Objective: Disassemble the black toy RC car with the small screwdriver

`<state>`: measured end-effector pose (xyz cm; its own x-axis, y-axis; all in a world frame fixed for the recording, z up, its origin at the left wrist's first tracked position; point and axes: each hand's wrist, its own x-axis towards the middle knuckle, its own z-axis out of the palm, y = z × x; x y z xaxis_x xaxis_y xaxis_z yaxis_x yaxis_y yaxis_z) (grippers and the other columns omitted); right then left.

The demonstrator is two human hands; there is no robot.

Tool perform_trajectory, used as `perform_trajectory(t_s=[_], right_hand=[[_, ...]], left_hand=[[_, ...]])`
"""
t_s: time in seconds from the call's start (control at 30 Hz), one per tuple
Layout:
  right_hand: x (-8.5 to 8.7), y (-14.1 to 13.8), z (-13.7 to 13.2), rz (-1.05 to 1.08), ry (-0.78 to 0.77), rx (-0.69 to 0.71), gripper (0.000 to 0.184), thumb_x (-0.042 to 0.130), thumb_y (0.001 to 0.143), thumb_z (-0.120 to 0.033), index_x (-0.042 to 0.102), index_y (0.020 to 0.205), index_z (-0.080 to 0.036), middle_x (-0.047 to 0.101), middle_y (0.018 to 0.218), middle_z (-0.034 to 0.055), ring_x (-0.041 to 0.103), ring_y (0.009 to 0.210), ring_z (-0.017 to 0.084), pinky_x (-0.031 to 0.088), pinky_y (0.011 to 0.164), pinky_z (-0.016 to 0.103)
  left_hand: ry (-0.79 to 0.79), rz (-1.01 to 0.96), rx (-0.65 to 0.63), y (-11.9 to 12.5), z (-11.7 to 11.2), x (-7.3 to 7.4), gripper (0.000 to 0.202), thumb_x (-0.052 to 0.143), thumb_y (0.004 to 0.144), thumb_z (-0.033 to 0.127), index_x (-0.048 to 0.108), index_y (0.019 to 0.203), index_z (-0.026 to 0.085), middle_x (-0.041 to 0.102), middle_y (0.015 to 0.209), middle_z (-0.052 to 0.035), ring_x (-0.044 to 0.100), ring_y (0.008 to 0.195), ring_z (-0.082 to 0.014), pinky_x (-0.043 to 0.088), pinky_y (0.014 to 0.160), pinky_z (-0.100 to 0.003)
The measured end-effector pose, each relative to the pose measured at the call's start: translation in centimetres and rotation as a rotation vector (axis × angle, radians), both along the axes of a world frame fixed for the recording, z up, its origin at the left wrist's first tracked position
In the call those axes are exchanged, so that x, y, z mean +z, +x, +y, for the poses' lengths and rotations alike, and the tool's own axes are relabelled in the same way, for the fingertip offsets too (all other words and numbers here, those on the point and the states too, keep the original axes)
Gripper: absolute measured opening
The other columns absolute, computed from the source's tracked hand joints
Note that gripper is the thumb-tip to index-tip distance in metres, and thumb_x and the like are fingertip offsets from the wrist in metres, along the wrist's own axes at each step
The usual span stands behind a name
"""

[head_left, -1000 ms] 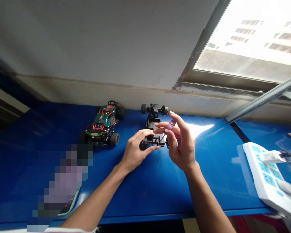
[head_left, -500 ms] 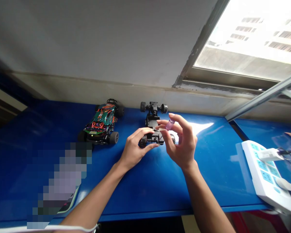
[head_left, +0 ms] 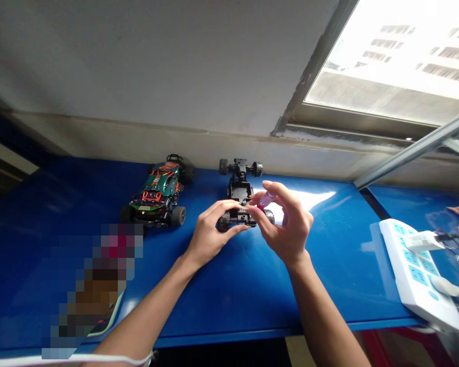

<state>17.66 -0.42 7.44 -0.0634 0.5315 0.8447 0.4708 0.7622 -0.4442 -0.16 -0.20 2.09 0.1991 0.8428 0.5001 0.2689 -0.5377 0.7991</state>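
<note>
A bare black toy-car chassis (head_left: 238, 193) lies on the blue table (head_left: 233, 295), its front wheels toward the wall. My left hand (head_left: 210, 233) grips the near end of the chassis, fingers curled round it. My right hand (head_left: 286, 224) hovers just right of the chassis and pinches a small pinkish-red cylindrical piece (head_left: 265, 200) between thumb and fingers, tip pointing down toward the chassis.
A green and orange toy race car (head_left: 158, 196) stands left of the chassis. A white power strip (head_left: 416, 270) with plugs lies at the right. A pixelated patch (head_left: 95, 285) covers something at the lower left. A wall and window sill close off the back.
My right hand has lowered slightly and drawn the small piece closer to the chassis. My left hand keeps its hold on the chassis.
</note>
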Motion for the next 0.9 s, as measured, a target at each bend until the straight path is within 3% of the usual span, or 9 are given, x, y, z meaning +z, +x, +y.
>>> perform_trajectory(t_s=[0.1, 0.2, 0.27, 0.33, 0.5, 0.57, 0.7, 0.77, 0.9], right_hand=[[0.04, -0.14, -0.01, 0.006, -0.016, -0.009, 0.058, 0.073, 0.096, -0.014, 0.057, 0.149, -0.030, 0.081, 0.100, 0.0020, 0.080, 0.084, 0.020, 0.068, 0.083, 0.035], [-0.15, -0.29, -0.17, 0.034, -0.188, 0.199, 0.061, 0.052, 0.108, -0.016, 0.032, 0.164, -0.031, 0.079, 0.119, 0.0080, 0.081, 0.098, 0.021, 0.068, 0.092, 0.043], [-0.41, -0.42, -0.21, 0.049, -0.231, 0.258, 0.059, 0.046, 0.110, -0.017, 0.026, 0.163, -0.032, 0.075, 0.129, 0.0108, 0.079, 0.105, 0.023, 0.067, 0.093, 0.047], [-0.63, -0.53, -0.12, 0.052, -0.180, 0.185, 0.055, 0.055, 0.107, -0.018, 0.036, 0.157, -0.032, 0.074, 0.128, 0.0104, 0.078, 0.107, 0.025, 0.067, 0.091, 0.047], [-0.41, -0.41, 0.14, 0.002, -0.001, -0.092, 0.059, 0.079, 0.092, -0.017, 0.058, 0.145, -0.033, 0.079, 0.116, 0.0043, 0.078, 0.081, 0.020, 0.067, 0.079, 0.037], [-0.20, -0.23, 0.08, -0.002, -0.065, -0.023, 0.058, 0.071, 0.098, -0.016, 0.054, 0.151, -0.033, 0.079, 0.121, 0.0055, 0.079, 0.087, 0.020, 0.067, 0.084, 0.038], [-0.22, -0.03, -0.08, 0.026, -0.237, 0.243, 0.062, 0.048, 0.108, -0.017, 0.028, 0.165, -0.030, 0.078, 0.120, 0.0089, 0.079, 0.098, 0.022, 0.066, 0.092, 0.044], [-0.34, -0.06, -0.02, 0.030, -0.226, 0.223, 0.057, 0.052, 0.107, -0.018, 0.035, 0.161, -0.030, 0.077, 0.118, 0.0088, 0.079, 0.097, 0.021, 0.066, 0.089, 0.043], [-0.17, -0.20, 0.35, -0.018, -0.023, -0.019, 0.058, 0.078, 0.093, -0.018, 0.058, 0.146, -0.031, 0.078, 0.110, 0.0051, 0.074, 0.083, 0.019, 0.065, 0.081, 0.038]], left_hand=[[-0.008, 0.002, 0.001, 0.03, -0.02, -0.01, 0.039, 0.087, 0.086, 0.032, 0.072, 0.121, 0.024, 0.077, 0.122, -0.0064, 0.072, 0.117, -0.0256, 0.055, 0.106, -0.037], [-0.024, -0.004, 0.003, 0.08, -0.02, 0.09, 0.040, 0.087, 0.086, 0.032, 0.072, 0.122, 0.024, 0.076, 0.126, -0.0068, 0.072, 0.120, -0.0265, 0.055, 0.107, -0.038], [-0.022, -0.007, 0.007, 0.09, -0.02, 0.11, 0.038, 0.087, 0.086, 0.032, 0.072, 0.120, 0.025, 0.076, 0.127, -0.0066, 0.072, 0.119, -0.0266, 0.055, 0.106, -0.039], [-0.016, -0.007, 0.008, 0.07, 0.00, 0.06, 0.037, 0.087, 0.086, 0.033, 0.072, 0.118, 0.024, 0.077, 0.124, -0.0063, 0.072, 0.117, -0.0263, 0.056, 0.105, -0.038], [-0.002, 0.008, 0.009, 0.02, 0.02, -0.09, 0.038, 0.087, 0.086, 0.033, 0.071, 0.119, 0.023, 0.077, 0.122, -0.0072, 0.073, 0.114, -0.0261, 0.057, 0.103, -0.038], [-0.004, 0.007, 0.011, 0.03, 0.03, -0.06, 0.038, 0.087, 0.086, 0.033, 0.072, 0.119, 0.023, 0.077, 0.123, -0.0077, 0.073, 0.115, -0.0267, 0.056, 0.104, -0.039], [-0.013, -0.003, 0.007, 0.06, 0.03, -0.03, 0.043, 0.087, 0.086, 0.034, 0.071, 0.124, 0.023, 0.076, 0.127, -0.0086, 0.072, 0.120, -0.0277, 0.055, 0.108, -0.040], [-0.010, 0.001, 0.010, 0.06, 0.01, -0.08, 0.041, 0.087, 0.086, 0.035, 0.071, 0.122, 0.023, 0.076, 0.125, -0.0077, 0.072, 0.119, -0.0268, 0.055, 0.107, -0.039], [0.004, 0.004, 0.015, 0.07, -0.10, -0.20, 0.038, 0.087, 0.087, 0.033, 0.071, 0.119, 0.023, 0.077, 0.121, -0.0060, 0.073, 0.114, -0.0248, 0.056, 0.104, -0.037]])
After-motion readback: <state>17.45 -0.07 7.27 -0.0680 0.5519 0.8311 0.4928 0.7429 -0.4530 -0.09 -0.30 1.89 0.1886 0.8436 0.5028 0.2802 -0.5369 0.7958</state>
